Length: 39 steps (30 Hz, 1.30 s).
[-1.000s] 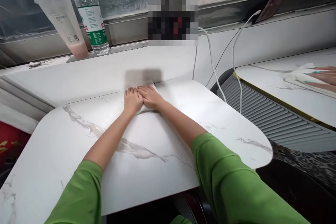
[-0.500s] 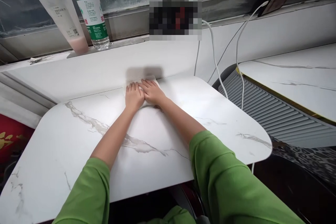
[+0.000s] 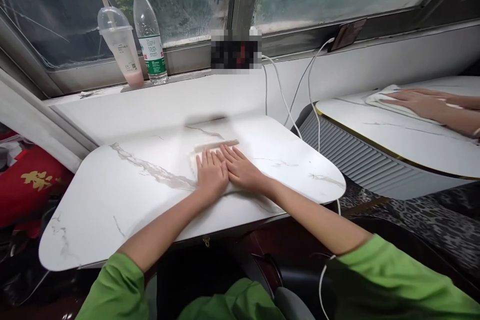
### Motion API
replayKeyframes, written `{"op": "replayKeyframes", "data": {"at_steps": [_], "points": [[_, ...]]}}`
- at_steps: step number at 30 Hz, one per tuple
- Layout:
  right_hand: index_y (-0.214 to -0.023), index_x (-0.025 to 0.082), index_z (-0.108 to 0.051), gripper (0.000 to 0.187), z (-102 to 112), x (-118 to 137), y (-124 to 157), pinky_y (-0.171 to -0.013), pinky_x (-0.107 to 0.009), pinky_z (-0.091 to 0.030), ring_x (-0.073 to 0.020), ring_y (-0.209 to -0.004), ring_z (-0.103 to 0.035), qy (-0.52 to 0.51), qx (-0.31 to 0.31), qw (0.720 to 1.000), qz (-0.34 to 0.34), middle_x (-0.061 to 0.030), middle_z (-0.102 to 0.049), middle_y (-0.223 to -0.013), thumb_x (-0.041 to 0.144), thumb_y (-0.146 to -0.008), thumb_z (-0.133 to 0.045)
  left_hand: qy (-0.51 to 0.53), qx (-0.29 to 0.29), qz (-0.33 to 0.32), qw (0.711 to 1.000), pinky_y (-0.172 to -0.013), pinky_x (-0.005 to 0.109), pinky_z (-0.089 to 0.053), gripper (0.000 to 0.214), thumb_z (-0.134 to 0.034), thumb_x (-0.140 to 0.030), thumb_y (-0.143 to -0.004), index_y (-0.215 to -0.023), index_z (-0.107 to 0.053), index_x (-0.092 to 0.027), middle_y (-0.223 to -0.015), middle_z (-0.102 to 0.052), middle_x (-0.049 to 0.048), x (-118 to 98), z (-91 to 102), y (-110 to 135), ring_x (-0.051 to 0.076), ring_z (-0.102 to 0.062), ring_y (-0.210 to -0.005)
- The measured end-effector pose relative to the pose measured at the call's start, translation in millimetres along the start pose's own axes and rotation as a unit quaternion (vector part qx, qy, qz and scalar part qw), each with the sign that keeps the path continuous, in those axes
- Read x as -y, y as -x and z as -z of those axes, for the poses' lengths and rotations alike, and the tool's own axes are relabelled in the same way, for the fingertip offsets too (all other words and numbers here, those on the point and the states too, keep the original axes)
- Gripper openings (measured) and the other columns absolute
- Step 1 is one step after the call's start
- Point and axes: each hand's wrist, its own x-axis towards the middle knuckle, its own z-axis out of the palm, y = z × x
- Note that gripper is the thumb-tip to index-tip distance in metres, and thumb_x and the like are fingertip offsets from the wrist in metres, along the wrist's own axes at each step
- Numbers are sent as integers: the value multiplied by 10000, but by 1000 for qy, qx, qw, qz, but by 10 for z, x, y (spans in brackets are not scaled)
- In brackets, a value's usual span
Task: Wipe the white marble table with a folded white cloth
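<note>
My left hand [image 3: 211, 176] and my right hand [image 3: 240, 169] lie flat side by side, fingers stretched out, pressing a white cloth [image 3: 216, 146] onto the white marble table [image 3: 123, 195]. The cloth's far edge shows past my fingertips; most of it is hidden under my palms. Both arms wear green sleeves.
A plastic cup with pink drink [image 3: 122, 50] and a water bottle [image 3: 149, 35] stand on the window ledge. White cables [image 3: 292, 95] hang to the right. Another person's hand [image 3: 416, 102] presses a cloth on the neighbouring table [image 3: 393, 135]. Red fabric [image 3: 30, 185] lies at left.
My hands and the cloth have slid toward me, from the table's far edge to nearer its middle. The view has pulled back and up. Another person's hand is back on the right table.
</note>
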Motion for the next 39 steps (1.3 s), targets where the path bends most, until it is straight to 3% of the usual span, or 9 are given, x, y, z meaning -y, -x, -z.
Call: {"op": "replayKeyframes", "data": {"at_steps": [5,7,10,13,19,29,34,39], "points": [[-1534,178,-183,587,162,-262,810,-1169,-505,-264,-216,-1441,-220,-52,2,999,-16,-91,-286,-1548,271,-963,-280,66,31,-83,994,-1166,582,-127,610,-206,-393,-998,-1454,-344,-11,-1536,-276,209,-603,-33,277,327,-157,-1456],[-1538,222,-161,579,226,-407,1031,-1175,-491,-267,-198,-1437,-225,-42,9,998,-53,-56,-284,-1550,273,-970,-259,99,52,-92,990,-1156,601,-141,600,-211,-373,-991,-1456,-337,-15,-1542,-260,207,-866,-56,238,319,-160,-1458],[-1532,196,-190,579,270,-605,1135,-1176,-501,-259,-209,-1435,-231,6,22,996,-90,-69,-296,-1545,274,-963,-259,115,77,-81,987,-1146,593,-188,578,-249,-298,-968,-1448,-336,12,-1526,-288,231,-1144,-86,53,318,-217,-1444],[-1511,141,-260,573,263,-801,1006,-1174,-497,-257,-210,-1433,-243,32,24,994,-97,-101,-337,-1526,241,-946,-259,96,65,-97,988,-1144,596,-182,578,-302,-252,-944,-1444,-324,37,-1505,-324,252,-1209,-122,-209,329,-251,-1429],[-1494,157,-306,580,203,-1318,499,-1169,-499,-253,-197,-1433,-250,14,10,995,-97,-84,-338,-1530,194,-917,-267,89,23,-112,989,-1174,521,-153,542,-339,-229,-934,-1435,-361,-25,-1489,-391,201,-1046,-286,-867,270,-310,-1406],[-1462,108,-367,578,5,-2224,-477,-1160,-515,-239,-233,-1418,-306,-7,13,996,-84,-97,-384,-1511,187,-897,-277,107,3,-39,994,-1190,472,-109,525,-287,-197,-932,-1432,-366,-62,-1491,-402,159,-914,-521,-2022,237,-299,-1410],[-1452,77,-372,578,-67,-2418,-732,-1158,-483,-254,-229,-1410,-323,1,5,998,-65,-108,-403,-1500,193,-894,-274,120,-34,-18,992,-1185,457,-135,485,-281,-200,-944,-1381,-430,-51,-1421,-485,161,-849,-589,-2273,232,-361,-1365],[-1464,114,-362,572,-106,-2420,-755,-1152,-491,-268,-236,-1414,-314,16,-5,995,-101,-78,-390,-1511,207,-907,-269,119,-43,-18,992,-1183,467,-137,478,-289,-200,-944,-1373,-445,-59,-1403,-504,162,-832,-611,-2308,239,-379,-1352]]}}
